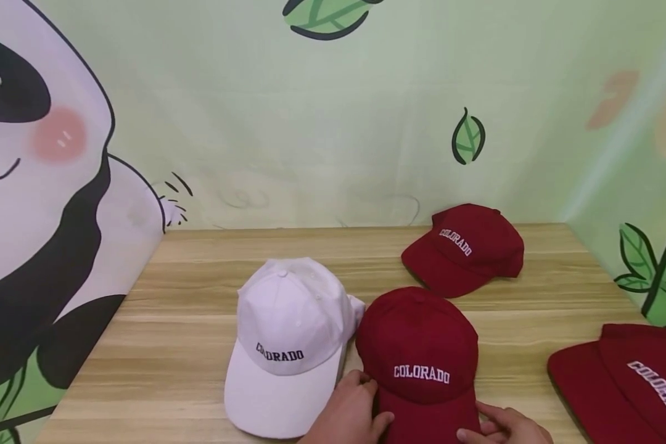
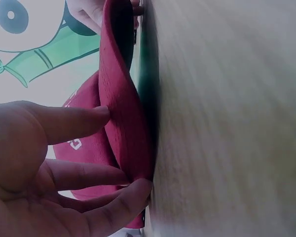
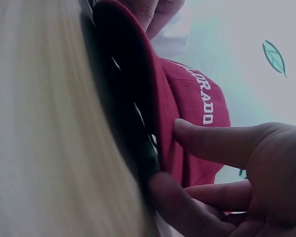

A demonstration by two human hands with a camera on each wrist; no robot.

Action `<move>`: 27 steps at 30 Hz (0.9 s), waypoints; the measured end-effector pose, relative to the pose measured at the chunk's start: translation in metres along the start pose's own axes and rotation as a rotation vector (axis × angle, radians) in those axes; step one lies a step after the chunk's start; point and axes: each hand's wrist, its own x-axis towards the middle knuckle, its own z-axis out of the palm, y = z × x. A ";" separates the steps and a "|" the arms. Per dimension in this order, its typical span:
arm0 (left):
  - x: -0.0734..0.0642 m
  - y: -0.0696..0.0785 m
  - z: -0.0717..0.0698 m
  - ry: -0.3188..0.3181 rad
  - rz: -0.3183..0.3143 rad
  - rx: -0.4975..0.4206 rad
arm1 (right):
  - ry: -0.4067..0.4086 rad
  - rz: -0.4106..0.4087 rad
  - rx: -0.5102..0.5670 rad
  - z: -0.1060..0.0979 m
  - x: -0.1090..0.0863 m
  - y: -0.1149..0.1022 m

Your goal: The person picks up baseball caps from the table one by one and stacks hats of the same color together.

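A dark red baseball cap [image 1: 419, 339] with white COLORADO lettering sits at the front of the table, its brim toward me. My left hand [image 1: 348, 410] holds one side of the brim. In the left wrist view its thumb lies on top of the brim [image 2: 126, 113], with fingertips at the lower edge. On the opposite side my right hand [image 1: 505, 425] grips the brim, thumb above and fingers low by the tabletop, as the right wrist view shows. The brim's front edge runs out of the head view. Close beside my left hand is a white COLORADO cap [image 1: 288, 314].
Another red cap [image 1: 466, 246] lies behind, toward the table's back right. A third red cap [image 1: 627, 376] is at the right, cut off by the frame. The wooden table [image 1: 172, 345] ends at a backdrop [image 1: 311, 135] printed with a panda and leaves.
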 end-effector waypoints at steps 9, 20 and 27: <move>0.002 0.001 -0.002 -0.015 0.006 0.000 | 0.157 -0.139 -0.412 0.003 -0.003 -0.001; 0.000 0.000 -0.004 -0.025 0.004 -0.011 | 0.143 -0.134 -0.388 0.001 -0.003 -0.004; 0.002 -0.002 -0.014 -0.118 0.035 0.006 | 0.132 -0.174 -0.414 -0.009 -0.005 -0.012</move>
